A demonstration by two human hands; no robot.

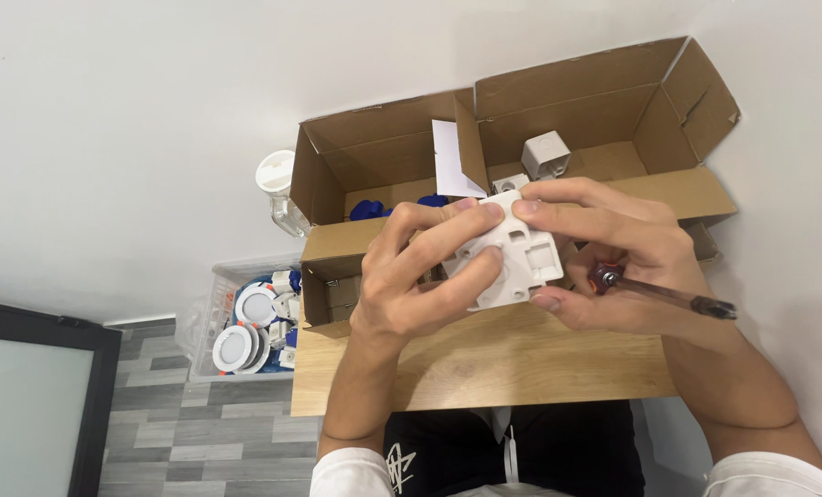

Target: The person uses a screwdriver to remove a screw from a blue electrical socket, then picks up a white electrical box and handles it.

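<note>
Both hands hold a white plastic block (pixel 510 258) over the bench (pixel 484 364). The left hand (pixel 420 276) grips it; the right hand (pixel 613 262) also pinches a screwdriver (pixel 664 294).

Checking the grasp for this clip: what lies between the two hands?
In the head view, a white plastic socket part is pinched between the left hand and the right hand, which also holds a screwdriver.
</note>
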